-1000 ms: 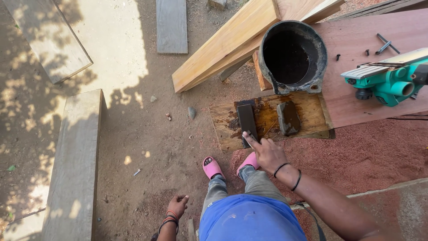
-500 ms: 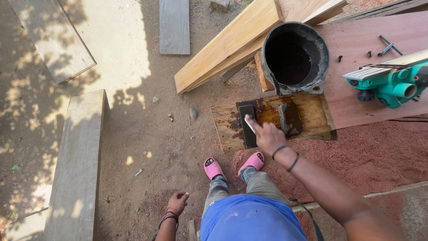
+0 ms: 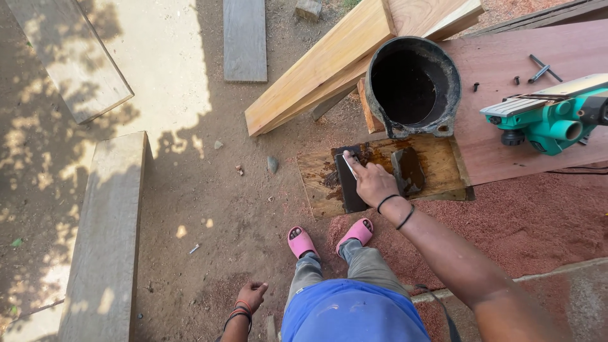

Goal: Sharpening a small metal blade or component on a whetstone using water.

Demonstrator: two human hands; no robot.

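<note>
Head view: the right hand reaches forward and down to a dark sharpening stone lying on a wet, stained board on the ground, just beyond the person's pink sandals. The stone's long axis runs near to far, and it sits directly under the fingers, slightly left of the palm. The fingers are drawn together and appear to pinch a thin, pale blade flat against the far end of the stone; the grip itself is too small to make out surely. A second dark stone lies just to the right on the same board. The right arm stretches straight out from the lower right, wrist banded. The left hand hangs low beside the knee, well apart, fingers loosely curled and holding nothing. A black bucket stands beyond the board, a green power planer to its right.
</note>
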